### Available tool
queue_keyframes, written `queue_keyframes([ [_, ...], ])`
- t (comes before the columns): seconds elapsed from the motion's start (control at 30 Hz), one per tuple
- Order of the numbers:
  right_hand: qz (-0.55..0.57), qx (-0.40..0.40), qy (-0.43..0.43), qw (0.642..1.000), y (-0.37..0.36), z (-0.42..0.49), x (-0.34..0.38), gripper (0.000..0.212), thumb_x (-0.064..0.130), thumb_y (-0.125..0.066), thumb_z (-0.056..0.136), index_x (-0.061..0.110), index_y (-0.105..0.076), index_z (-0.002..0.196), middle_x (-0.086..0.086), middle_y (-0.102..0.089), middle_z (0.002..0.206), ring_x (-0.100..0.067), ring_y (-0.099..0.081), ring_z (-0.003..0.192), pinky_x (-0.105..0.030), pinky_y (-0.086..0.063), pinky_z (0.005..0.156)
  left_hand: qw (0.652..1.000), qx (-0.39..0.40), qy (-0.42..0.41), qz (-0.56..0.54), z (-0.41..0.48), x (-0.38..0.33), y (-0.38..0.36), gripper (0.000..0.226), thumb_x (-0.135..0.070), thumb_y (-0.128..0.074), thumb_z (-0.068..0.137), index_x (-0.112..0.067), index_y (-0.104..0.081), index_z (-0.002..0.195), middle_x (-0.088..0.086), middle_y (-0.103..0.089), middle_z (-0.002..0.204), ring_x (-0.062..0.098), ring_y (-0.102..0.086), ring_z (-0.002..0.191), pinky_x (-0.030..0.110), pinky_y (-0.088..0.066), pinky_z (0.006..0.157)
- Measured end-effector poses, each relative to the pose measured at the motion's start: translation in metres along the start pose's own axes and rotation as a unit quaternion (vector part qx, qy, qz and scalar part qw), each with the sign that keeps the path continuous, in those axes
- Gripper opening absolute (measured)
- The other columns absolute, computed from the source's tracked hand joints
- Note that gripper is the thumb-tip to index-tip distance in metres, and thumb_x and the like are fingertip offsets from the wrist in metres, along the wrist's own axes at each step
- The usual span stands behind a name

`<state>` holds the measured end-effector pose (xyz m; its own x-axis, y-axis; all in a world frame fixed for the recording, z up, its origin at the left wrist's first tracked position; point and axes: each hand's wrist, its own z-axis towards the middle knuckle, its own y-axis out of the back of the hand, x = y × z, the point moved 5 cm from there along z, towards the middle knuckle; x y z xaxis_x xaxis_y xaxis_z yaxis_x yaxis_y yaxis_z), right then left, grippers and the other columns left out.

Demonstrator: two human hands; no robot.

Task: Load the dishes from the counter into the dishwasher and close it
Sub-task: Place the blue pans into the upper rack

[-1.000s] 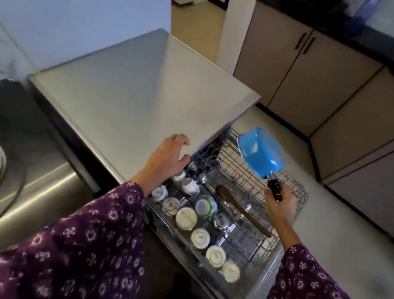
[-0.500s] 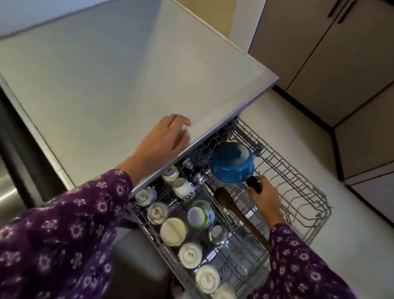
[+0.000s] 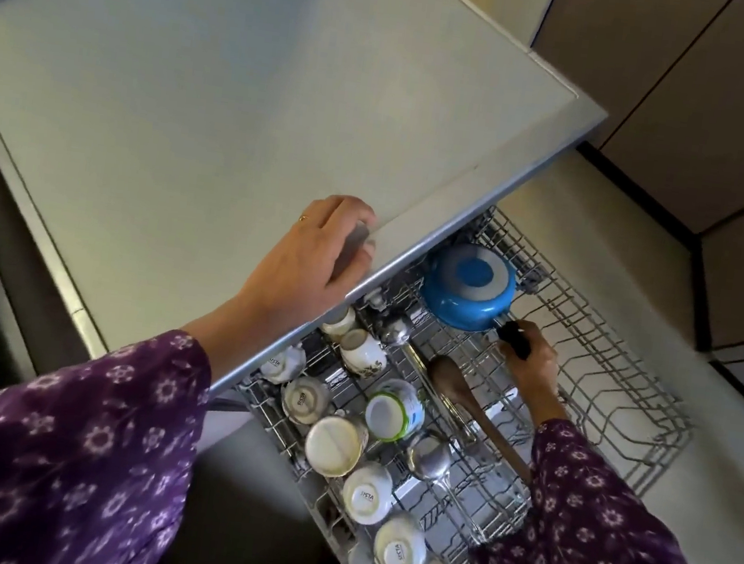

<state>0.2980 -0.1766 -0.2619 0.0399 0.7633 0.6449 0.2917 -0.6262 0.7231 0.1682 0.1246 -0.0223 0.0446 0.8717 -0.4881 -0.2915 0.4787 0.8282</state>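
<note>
The blue saucepan point(image 3: 467, 289) is held upside down by its black handle point(image 3: 514, 338), clamped in the right hand point(image 3: 532, 372), just beyond that hand over the rack point(image 3: 617, 405), presumably so water drains. The left hand point(image 3: 317, 256) is spread flat on the table point(image 3: 242, 102), likely for support.

Saucepan point(image 3: 467, 289) was blue with a grey ring on its base, handle point(image 3: 514, 339) black. Sleeves point(image 3: 59, 445) were purple with a pale floral print. Rack point(image 3: 617, 405) grey wire. Cups point(image 3: 366, 493) white; one point(image 3: 394, 410) green-rimmed. Spoon point(image 3: 455, 388) brown. Dishwasher top point(image 3: 242, 102) silver-grey.
</note>
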Motion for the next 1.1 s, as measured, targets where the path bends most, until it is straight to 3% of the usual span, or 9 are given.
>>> queue_keyframes([
  [0.3,-0.004,-0.003,0.01,1.0,-0.006,0.006,-0.006,0.042,0.01,-0.065,0.086,0.018,-0.05,0.125,-0.011,-0.064,0.111,-0.025,-0.062,0.095,-0.036,-0.053,0.085,1.0,-0.007,-0.014,0.019,0.0,-0.001,-0.001,0.024,-0.02,-0.05,0.093,-0.005,-0.053,0.111,0.007,-0.056,0.111,0.016,-0.05,0.098,0.019,-0.038,0.085],
  [0.43,-0.005,-0.022,0.016,1.0,-0.006,0.006,-0.002,0.043,0.003,-0.063,0.085,0.01,-0.051,0.126,-0.014,-0.063,0.114,-0.025,-0.061,0.094,-0.026,-0.046,0.083,1.0,-0.006,-0.017,0.025,0.0,-0.003,-0.002,0.024,-0.02,-0.049,0.093,-0.004,-0.053,0.11,0.008,-0.056,0.11,0.016,-0.049,0.098,0.017,-0.035,0.084],
  [0.67,0.023,-0.069,0.066,0.995,-0.006,-0.004,-0.003,0.038,0.002,-0.067,0.083,0.004,-0.056,0.119,-0.013,-0.067,0.107,-0.018,-0.062,0.089,-0.022,-0.043,0.087,0.999,-0.02,-0.023,0.026,0.0,-0.004,-0.001,0.022,-0.014,-0.054,0.091,-0.001,-0.054,0.109,0.01,-0.056,0.109,0.02,-0.051,0.097,0.02,-0.037,0.083],
  [0.77,0.035,-0.072,0.081,0.994,-0.011,-0.003,0.001,0.038,0.003,-0.067,0.084,0.004,-0.056,0.12,-0.01,-0.067,0.108,-0.012,-0.061,0.087,-0.022,-0.049,0.084,0.999,-0.019,-0.025,0.026,0.0,-0.004,-0.001,0.022,-0.014,-0.054,0.091,-0.001,-0.054,0.109,0.01,-0.056,0.108,0.02,-0.051,0.097,0.019,-0.037,0.083],
  [0.9,0.024,-0.091,0.103,0.99,-0.019,0.007,0.011,0.035,0.004,-0.068,0.082,0.002,-0.06,0.116,-0.012,-0.069,0.103,-0.019,-0.066,0.086,-0.027,-0.052,0.084,0.999,-0.02,-0.025,0.021,0.0,-0.003,-0.001,0.022,-0.015,-0.055,0.092,-0.002,-0.054,0.11,0.009,-0.056,0.109,0.021,-0.051,0.098,0.023,-0.04,0.083],
  [1.1,0.014,-0.094,0.069,0.993,-0.024,0.01,0.019,0.035,0.002,-0.069,0.081,0.003,-0.061,0.115,-0.015,-0.068,0.102,-0.025,-0.064,0.091,-0.024,-0.042,0.087,0.999,-0.018,-0.03,0.014,0.0,-0.004,-0.001,0.022,-0.014,-0.054,0.092,-0.001,-0.054,0.11,0.01,-0.056,0.109,0.023,-0.052,0.099,0.027,-0.041,0.084],
])
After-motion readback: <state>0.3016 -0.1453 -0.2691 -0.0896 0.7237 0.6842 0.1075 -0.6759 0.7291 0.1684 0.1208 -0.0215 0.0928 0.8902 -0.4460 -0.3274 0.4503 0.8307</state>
